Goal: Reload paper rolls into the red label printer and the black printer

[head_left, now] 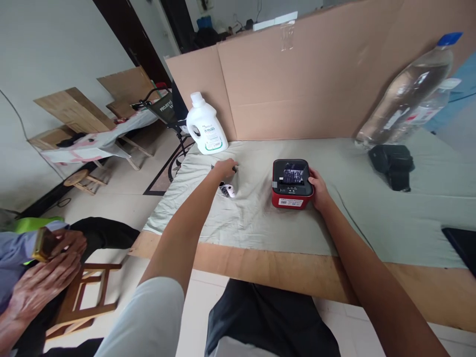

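Note:
A small red and black label printer (292, 196) sits on the cloth-covered table, with dark printed material showing on its top and a white sticker on its front. My right hand (319, 189) grips its right side, fingers partly hidden behind it. Farther left, my left hand (225, 169) is closed low over the cloth. A small dark bit shows at its fingertips, too small to name. Just below that hand lie small white paper rolls (228, 190) with dark marks. A white detergent jug (207, 124) stands behind my left hand.
Cardboard (290, 94) walls the table's back. Large clear bottles (412, 84) lean at the right, near a black pouch-like object (392, 166). A thin cable (353, 218) crosses the cloth; a dark flat object (461, 245) lies at the right edge. Another person's hands (48, 272) hold a phone at left.

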The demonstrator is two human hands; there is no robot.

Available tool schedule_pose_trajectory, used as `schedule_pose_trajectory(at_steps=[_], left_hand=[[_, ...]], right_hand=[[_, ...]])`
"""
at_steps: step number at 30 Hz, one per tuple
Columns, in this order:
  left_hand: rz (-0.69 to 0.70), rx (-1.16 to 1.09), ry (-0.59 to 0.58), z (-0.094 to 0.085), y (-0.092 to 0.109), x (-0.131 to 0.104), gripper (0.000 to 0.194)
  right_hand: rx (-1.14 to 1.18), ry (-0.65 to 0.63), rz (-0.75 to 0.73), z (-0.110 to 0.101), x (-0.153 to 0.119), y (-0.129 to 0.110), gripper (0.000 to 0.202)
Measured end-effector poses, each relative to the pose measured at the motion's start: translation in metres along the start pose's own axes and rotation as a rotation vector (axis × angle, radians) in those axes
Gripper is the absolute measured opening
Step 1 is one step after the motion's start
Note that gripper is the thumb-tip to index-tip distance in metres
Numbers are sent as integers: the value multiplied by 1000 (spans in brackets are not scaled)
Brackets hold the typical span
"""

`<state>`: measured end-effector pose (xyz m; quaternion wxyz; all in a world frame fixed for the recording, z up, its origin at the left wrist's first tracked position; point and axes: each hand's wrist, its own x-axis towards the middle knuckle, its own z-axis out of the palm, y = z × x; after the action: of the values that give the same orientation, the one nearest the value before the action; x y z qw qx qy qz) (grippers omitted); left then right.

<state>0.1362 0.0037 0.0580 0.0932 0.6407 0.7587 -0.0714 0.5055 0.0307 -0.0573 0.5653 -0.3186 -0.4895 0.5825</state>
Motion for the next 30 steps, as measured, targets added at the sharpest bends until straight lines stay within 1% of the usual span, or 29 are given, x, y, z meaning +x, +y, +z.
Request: schedule_pose_trajectory(at_steps=[3,5,6,9,11,13,15,17,19,21,22,23,24,25,27,28,29,30], left_hand=[[-9,3,8,-1,-7,4,55],[-41,0,33,-3,-13,1,56],[-62,-5,46,-5,-17,-3,53],[-142,-29,95,-12,-43,-23,36],[-191,-59,138,-12,-68,-46,37],[-221,-100,181,-5,-93,-73,48],[-212,-183,246,11,-115,-101,59],[-207,-253,296,30,-130,-125,62],[-231,-273,312,47,-137,-142,59],[-297,-225,252,58,-137,-153,49],[-324,-203,217,60,-136,-157,43],[-347,-180,195,61,-134,-161,41],[-363,-161,203,59,-131,-164,45],[-367,-157,250,56,-126,-167,50],[-342,-203,432,50,-107,-170,54],[-307,-256,526,47,-93,-171,50],[-253,-331,593,44,-74,-171,43],[-169,-422,617,43,-51,-169,37]], right_hand=[[-1,2,7,-1,0,0,53],[-14,9,2,-1,0,1,53],[-24,12,-5,-1,0,1,52],[-49,2,-29,-1,0,1,50],[-49,-1,-34,-1,0,0,50],[-46,2,-28,-1,1,0,48],[-43,17,-19,-1,2,0,47],[-41,36,-15,0,4,0,47],[-45,49,-7,1,4,0,45],[-54,61,9,2,4,-2,43],[-57,72,18,2,3,-3,42],[-57,85,25,2,1,-5,41],[-57,99,32,1,-1,-8,41],[-60,105,42,-1,-5,-11,41],[-75,82,68,-7,-14,-20,44],[-88,48,82,-12,-20,-25,48],[-110,-1,94,-16,-27,-29,54],[-141,-61,102,-20,-34,-33,62]])
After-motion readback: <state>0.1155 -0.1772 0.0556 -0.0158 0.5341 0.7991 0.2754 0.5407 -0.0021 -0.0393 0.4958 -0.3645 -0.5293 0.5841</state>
